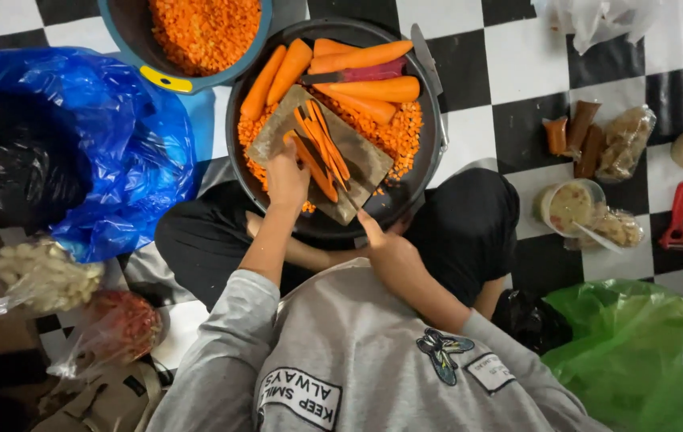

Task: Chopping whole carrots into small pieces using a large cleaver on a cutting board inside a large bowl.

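Centrally, a dark round pan (429, 152) holding whole carrots (373, 88) and diced carrot is rested on the seated person's lap. Across it a wooden cutting board (357, 156) is laid, bearing carrot strips (321, 148). The strips are pressed down by the left hand (287, 180); a knife (333, 172) is gripped by the right hand (389, 252).

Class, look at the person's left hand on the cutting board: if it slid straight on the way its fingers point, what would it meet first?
The left hand points up the board. It would probably first meet the carrot strips lying just ahead of its fingertips, then the whole carrots beyond; depth is hard to judge from above.
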